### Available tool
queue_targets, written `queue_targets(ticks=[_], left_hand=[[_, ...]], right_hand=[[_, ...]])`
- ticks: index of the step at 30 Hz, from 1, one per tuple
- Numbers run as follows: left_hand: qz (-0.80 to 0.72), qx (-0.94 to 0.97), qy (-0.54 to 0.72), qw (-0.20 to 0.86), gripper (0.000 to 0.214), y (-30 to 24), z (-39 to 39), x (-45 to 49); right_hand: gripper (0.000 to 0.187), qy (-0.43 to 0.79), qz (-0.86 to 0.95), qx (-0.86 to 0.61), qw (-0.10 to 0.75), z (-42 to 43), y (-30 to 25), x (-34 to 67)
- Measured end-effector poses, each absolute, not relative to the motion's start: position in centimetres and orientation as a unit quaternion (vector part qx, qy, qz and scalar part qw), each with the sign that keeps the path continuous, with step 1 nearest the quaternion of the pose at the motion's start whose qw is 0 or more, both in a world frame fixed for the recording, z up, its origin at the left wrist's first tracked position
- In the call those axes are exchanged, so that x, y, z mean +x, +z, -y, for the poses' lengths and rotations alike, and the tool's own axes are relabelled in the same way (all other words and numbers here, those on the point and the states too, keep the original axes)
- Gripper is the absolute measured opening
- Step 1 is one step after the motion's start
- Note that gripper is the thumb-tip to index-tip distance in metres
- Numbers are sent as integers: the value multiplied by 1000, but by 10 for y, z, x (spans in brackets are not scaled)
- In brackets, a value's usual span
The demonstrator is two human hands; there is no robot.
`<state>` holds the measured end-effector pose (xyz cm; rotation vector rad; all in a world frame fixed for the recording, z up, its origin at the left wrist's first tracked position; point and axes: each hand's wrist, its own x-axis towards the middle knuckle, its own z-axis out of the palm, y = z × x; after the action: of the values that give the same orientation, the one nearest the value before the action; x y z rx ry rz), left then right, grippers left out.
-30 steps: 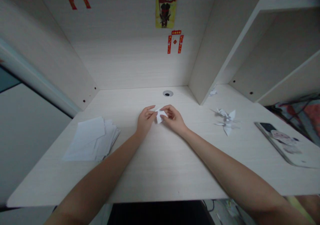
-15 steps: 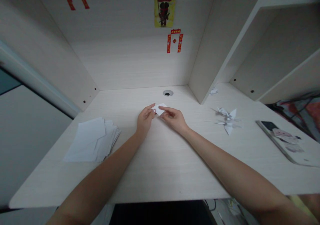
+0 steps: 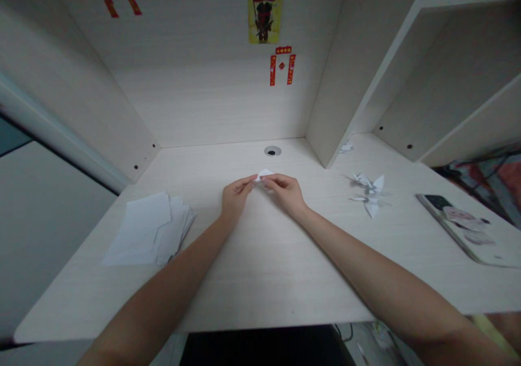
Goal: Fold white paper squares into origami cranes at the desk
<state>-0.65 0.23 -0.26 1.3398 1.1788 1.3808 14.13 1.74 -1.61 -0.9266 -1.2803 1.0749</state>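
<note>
A small folded piece of white paper (image 3: 266,173) is held between both hands, over the middle of the desk near its back. My left hand (image 3: 237,193) pinches its left side between thumb and fingers. From the right, my right hand (image 3: 285,190) grips the paper with thumb and forefinger. The fingertips of the two hands are close together and cover much of the paper, so its folds cannot be made out.
A stack of white paper sheets (image 3: 142,225) lies at the left. Folded paper cranes (image 3: 369,192) sit to the right, with a phone (image 3: 464,228) beyond them. Behind the hands is a round cable hole (image 3: 272,151), and an upright panel (image 3: 342,84) stands at the back right.
The fingers have come closer together on the paper, and less of its surface shows. My left fingertips have shifted slightly down and right. The view has moved a little.
</note>
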Motion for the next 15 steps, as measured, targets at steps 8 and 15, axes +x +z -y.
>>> queue_targets(ticks=[8, 15], left_hand=[[-497, 505, 562, 428, 26, 2, 1, -4], [-500, 492, 568, 431, 27, 4, 2, -3]], right_hand=[[23, 474, 501, -419, 590, -18, -14, 141], [28, 493, 495, -411, 586, -18, -15, 140]])
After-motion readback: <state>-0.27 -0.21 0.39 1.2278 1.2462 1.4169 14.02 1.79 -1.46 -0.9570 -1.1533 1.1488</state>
